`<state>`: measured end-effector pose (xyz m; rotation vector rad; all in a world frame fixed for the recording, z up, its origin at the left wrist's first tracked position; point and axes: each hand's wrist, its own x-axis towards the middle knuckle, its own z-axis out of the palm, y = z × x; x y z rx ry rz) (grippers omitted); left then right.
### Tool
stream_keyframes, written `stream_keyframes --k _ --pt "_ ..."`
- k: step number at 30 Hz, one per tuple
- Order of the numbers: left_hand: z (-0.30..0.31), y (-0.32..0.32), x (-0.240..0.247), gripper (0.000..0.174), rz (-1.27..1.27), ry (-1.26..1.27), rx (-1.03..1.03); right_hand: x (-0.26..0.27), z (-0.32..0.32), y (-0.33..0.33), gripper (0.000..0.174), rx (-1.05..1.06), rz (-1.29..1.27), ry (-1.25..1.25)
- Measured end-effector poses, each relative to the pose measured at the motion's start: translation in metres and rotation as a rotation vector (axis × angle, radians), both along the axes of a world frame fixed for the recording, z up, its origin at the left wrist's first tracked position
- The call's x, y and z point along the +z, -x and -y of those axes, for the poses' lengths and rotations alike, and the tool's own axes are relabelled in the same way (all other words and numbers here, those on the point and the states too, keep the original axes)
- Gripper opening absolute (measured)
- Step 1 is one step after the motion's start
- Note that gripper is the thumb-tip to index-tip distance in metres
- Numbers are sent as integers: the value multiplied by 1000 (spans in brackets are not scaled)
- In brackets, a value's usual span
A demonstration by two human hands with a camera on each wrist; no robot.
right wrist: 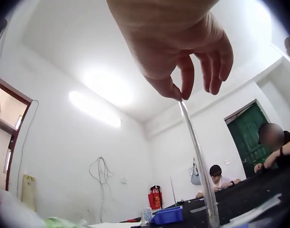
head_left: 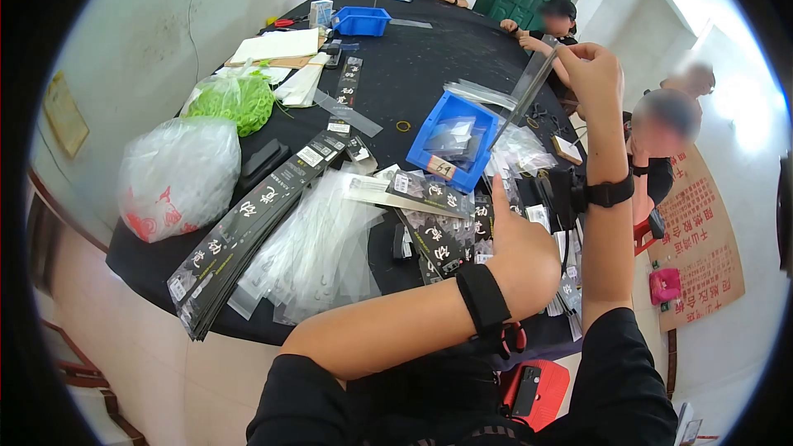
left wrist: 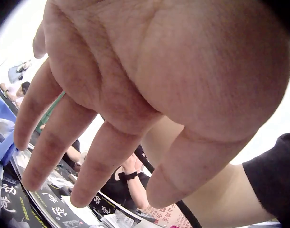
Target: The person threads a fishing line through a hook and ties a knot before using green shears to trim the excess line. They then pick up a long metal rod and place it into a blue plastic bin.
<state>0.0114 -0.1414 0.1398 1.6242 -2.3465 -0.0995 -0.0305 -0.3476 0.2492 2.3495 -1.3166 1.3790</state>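
The right hand pinches a long, clear plastic strip above the spread-fingered left hand.

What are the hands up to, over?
Right hand pinching long clear strip. Left hand open, empty. Blue tray, black packets crowding table. Over.

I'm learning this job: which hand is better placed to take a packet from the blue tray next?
Probably left: the left hand looks open and empty, near the blue tray. The right hand is raised, its fingers pinching the top of a clear strip, so it seems busy.
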Motion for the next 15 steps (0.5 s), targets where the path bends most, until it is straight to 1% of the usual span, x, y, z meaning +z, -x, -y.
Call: stream_keyframes --k 3,8,10,12,15 --pt "3 4 -1 16 -5 -14 14 -2 0 -4 44 -19 9 41" --pt "1 4 7 17 5 -40 29 4 -3 -6 43 -10 -38 -34" --pt "3 2 19 32 166 -234 1 2 -2 -8 41 19 -22 1" --pt "1 2 20 32 174 -234 2 1 -1 -9 40 48 -3 38" --pt "0 0 23 33 180 -245 -4 3 3 -10 38 82 28 3"
